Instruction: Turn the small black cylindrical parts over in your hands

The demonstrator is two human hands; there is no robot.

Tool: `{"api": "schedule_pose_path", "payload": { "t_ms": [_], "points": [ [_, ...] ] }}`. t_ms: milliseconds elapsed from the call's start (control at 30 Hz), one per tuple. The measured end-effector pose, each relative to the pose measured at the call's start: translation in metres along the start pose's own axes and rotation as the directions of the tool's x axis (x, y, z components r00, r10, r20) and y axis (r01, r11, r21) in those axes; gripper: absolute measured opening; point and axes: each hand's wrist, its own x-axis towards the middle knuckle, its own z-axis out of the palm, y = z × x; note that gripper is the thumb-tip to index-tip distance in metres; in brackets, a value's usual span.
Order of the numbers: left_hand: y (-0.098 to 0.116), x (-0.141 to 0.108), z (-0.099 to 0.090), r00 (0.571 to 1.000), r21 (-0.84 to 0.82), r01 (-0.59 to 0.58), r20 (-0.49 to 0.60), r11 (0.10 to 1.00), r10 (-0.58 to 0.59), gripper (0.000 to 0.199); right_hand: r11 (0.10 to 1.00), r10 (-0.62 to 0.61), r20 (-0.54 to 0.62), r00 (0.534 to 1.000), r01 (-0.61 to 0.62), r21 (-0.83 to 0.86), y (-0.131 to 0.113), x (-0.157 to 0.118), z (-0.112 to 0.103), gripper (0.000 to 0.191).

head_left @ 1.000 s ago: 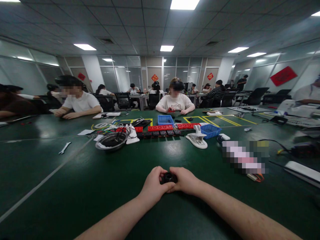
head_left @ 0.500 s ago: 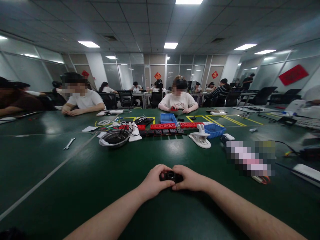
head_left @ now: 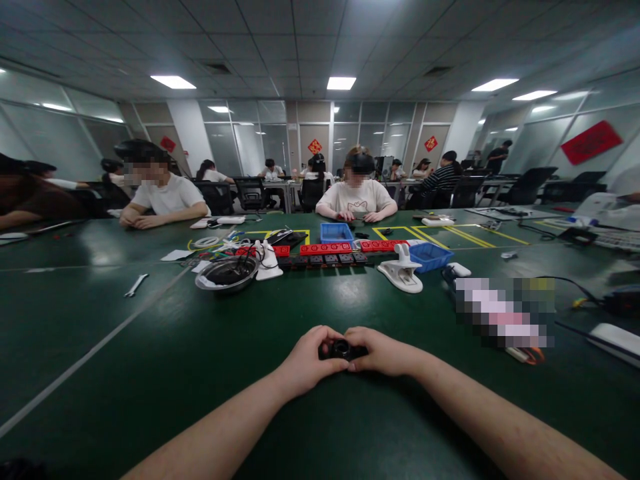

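Between my two hands is a small black device [head_left: 342, 348] with a round, lens-like ring facing up, held just over the green table near its front middle. My left hand [head_left: 315, 353] closes around its left end, thumb along the near side. From the right, my right hand [head_left: 377, 352] grips the other end, its thumb meeting the left one in front. Fingers cover most of the device, so its full shape is hidden.
Farther back stand a metal bowl [head_left: 227, 275] of black cables, a white clip stand [head_left: 401, 270], red socket strips [head_left: 326, 249] and blue trays [head_left: 336, 233]. A wrench [head_left: 136, 285] lies left. Co-workers sit across the table, one [head_left: 356, 193] directly opposite.
The view has tilted and shifted slightly. My right thumb has moved a little closer to the left thumb; both hands keep their grip on the black device.
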Motion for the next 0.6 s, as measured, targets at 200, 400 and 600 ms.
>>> {"api": "schedule_pose_path", "payload": {
  "t_ms": [200,400,600],
  "points": [
    [0.005,-0.001,0.003,0.998,-0.013,0.039,-0.04,0.999,-0.04,0.034,0.998,0.056,-0.054,0.997,-0.057,-0.015,0.003,0.001,0.005,0.02],
    [0.005,-0.002,0.009,0.989,0.002,0.073,-0.13,0.997,-0.072,0.031,0.986,0.166,-0.164,0.973,-0.169,-0.009,0.004,0.003,0.015,0.03],
    [0.005,-0.001,0.019,0.949,0.089,0.133,-0.298,0.987,-0.101,0.028,0.932,0.235,-0.336,0.912,-0.31,-0.187,-0.004,0.011,0.03,0.029]
  ]
}}
